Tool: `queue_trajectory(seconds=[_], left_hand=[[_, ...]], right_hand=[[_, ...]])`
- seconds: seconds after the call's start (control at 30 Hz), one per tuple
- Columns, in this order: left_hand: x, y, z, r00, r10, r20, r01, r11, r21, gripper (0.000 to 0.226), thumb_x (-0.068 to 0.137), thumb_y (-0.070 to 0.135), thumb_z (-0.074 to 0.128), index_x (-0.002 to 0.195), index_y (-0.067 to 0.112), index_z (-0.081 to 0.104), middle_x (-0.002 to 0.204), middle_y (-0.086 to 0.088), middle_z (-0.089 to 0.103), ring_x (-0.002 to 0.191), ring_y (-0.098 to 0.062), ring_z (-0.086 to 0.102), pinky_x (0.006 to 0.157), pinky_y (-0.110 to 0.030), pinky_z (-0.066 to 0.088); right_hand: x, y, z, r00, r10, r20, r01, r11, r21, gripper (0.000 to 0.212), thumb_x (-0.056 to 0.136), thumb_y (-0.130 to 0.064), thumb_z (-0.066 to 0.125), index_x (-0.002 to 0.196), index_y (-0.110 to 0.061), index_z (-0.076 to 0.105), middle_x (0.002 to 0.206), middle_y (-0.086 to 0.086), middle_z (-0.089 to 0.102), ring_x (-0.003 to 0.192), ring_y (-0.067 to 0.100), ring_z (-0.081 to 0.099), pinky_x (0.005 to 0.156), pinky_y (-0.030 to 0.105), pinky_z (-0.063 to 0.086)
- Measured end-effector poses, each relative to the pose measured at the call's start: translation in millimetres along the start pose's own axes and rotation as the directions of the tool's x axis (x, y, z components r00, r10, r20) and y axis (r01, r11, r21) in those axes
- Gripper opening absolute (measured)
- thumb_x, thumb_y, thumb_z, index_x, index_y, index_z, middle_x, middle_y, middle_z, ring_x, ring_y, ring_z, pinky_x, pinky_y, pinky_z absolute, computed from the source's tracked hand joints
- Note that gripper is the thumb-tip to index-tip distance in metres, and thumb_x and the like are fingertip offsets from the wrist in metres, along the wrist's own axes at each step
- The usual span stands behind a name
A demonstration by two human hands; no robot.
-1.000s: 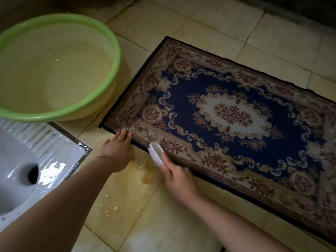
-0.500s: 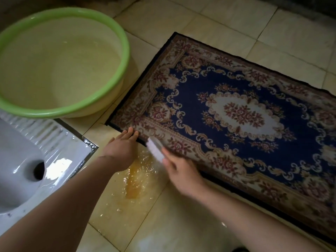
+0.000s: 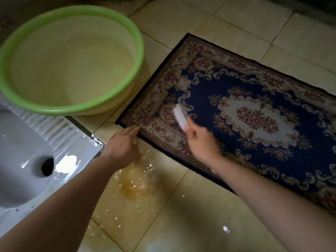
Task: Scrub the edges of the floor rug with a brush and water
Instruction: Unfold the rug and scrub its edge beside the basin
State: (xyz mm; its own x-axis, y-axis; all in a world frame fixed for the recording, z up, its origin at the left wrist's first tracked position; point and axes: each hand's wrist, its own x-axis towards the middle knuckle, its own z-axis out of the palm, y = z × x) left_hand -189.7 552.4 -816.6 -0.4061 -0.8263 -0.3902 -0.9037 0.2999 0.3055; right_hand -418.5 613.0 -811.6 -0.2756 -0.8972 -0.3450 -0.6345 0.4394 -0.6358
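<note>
White plastic scrub brush (image 3: 180, 116): over the near-left border of the blue-and-red floral floor rug (image 3: 254, 88), long axis near-right to far-left, free end pointing away. Right hand (image 3: 201, 142) grips its near end. Left hand (image 3: 123, 144), fingers straight, touches the rug's near edge above a brownish puddle (image 3: 134, 180)

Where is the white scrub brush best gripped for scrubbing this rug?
Grip the white scrub brush by its near end, coming from the person's side, as the right hand does: it is long and narrow, pointing away over the rug, leaving the far end free.
</note>
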Motion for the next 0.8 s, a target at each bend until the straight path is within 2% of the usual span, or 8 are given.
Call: queue_trajectory(seconds=[0.07,0.13,0.23,0.3,0.4,0.53,0.7,0.8], left_hand=[[-1.6,-6.2,-2.6,0.996,-0.082,0.02,0.082,0.997,0.012,0.066,0.093,0.015,0.038,0.152,0.013,0.011,0.16,-0.006,0.003,0.147,-0.023,0.006,0.118,-0.035,0.014],[0.3,-12.4,-5.2,0.992,-0.116,0.054,0.114,0.993,0.032,0.07,0.091,0.017,0.041,0.152,0.011,0.007,0.16,-0.01,-0.001,0.147,-0.025,0.001,0.119,-0.035,0.011],[2.4,-13.9,-1.7,0.991,-0.119,0.068,0.116,0.992,0.039,0.072,0.09,0.018,0.042,0.152,0.008,0.007,0.159,-0.013,0.0,0.147,-0.025,0.0,0.119,-0.034,0.008],[2.0,-13.7,1.3,0.992,-0.114,0.059,0.111,0.992,0.059,0.07,0.091,0.018,0.041,0.152,0.007,0.008,0.159,-0.013,0.001,0.147,-0.025,0.0,0.12,-0.035,0.009],[2.0,-16.0,-0.7,0.992,-0.111,0.059,0.107,0.992,0.073,0.07,0.091,0.018,0.043,0.152,0.008,0.01,0.159,-0.012,0.002,0.147,-0.025,0.002,0.12,-0.037,0.012],[5.6,-16.4,-5.8,0.993,-0.106,0.049,0.102,0.993,0.063,0.061,0.095,0.019,0.039,0.151,0.008,0.017,0.159,-0.011,0.009,0.147,-0.023,0.006,0.119,-0.036,0.014],[5.6,-16.9,-8.2,0.995,-0.095,0.029,0.093,0.993,0.071,0.054,0.098,0.019,0.035,0.15,0.009,0.023,0.158,-0.009,0.016,0.147,-0.022,0.01,0.117,-0.032,0.016],[3.9,-17.5,-7.5,0.996,-0.086,0.011,0.085,0.994,0.067,0.053,0.099,0.019,0.034,0.15,0.01,0.023,0.158,-0.007,0.016,0.147,-0.021,0.009,0.116,-0.033,0.017]], right_hand=[[22.1,6.1,-14.8,0.978,0.138,-0.157,-0.15,0.986,-0.068,0.047,0.104,-0.032,0.028,0.151,-0.025,0.028,0.112,0.017,0.064,0.094,0.031,0.062,0.073,0.035,0.049],[10.1,2.9,5.2,0.987,0.052,-0.155,-0.088,0.969,-0.23,0.05,0.104,-0.029,0.03,0.152,-0.024,0.018,0.103,0.015,0.065,0.085,0.029,0.064,0.064,0.034,0.049],[-45.9,-16.4,47.7,0.955,-0.205,0.212,0.263,0.918,-0.298,0.052,0.103,-0.032,0.033,0.152,-0.028,0.014,0.078,0.007,0.066,0.056,0.017,0.057,0.05,0.027,0.051],[-42.5,-17.2,40.8,0.916,-0.199,0.348,0.272,0.946,-0.176,0.047,0.103,-0.036,0.033,0.149,-0.033,0.025,0.067,0.002,0.059,0.05,0.016,0.05,0.049,0.026,0.048],[19.1,-4.3,0.2,0.966,-0.189,0.176,0.224,0.953,-0.204,0.042,0.103,-0.03,0.035,0.145,-0.032,0.036,0.073,0.003,0.062,0.052,0.014,0.051,0.045,0.024,0.04],[37.3,-0.8,1.3,0.988,-0.028,-0.154,-0.021,0.951,-0.307,0.047,0.104,-0.03,0.03,0.149,-0.021,0.024,0.092,0.014,0.066,0.076,0.029,0.062,0.058,0.035,0.048],[-18.6,-23.5,33.6,0.897,-0.232,0.377,0.361,0.876,-0.319,0.048,0.104,-0.035,0.031,0.151,-0.029,0.021,0.068,0.005,0.058,0.054,0.021,0.058,0.049,0.032,0.051],[35.5,-20.5,-5.1,0.932,-0.215,0.293,0.316,0.877,-0.362,0.044,0.104,-0.033,0.029,0.148,-0.031,0.026,0.072,0.008,0.061,0.058,0.023,0.062,0.049,0.036,0.054]])
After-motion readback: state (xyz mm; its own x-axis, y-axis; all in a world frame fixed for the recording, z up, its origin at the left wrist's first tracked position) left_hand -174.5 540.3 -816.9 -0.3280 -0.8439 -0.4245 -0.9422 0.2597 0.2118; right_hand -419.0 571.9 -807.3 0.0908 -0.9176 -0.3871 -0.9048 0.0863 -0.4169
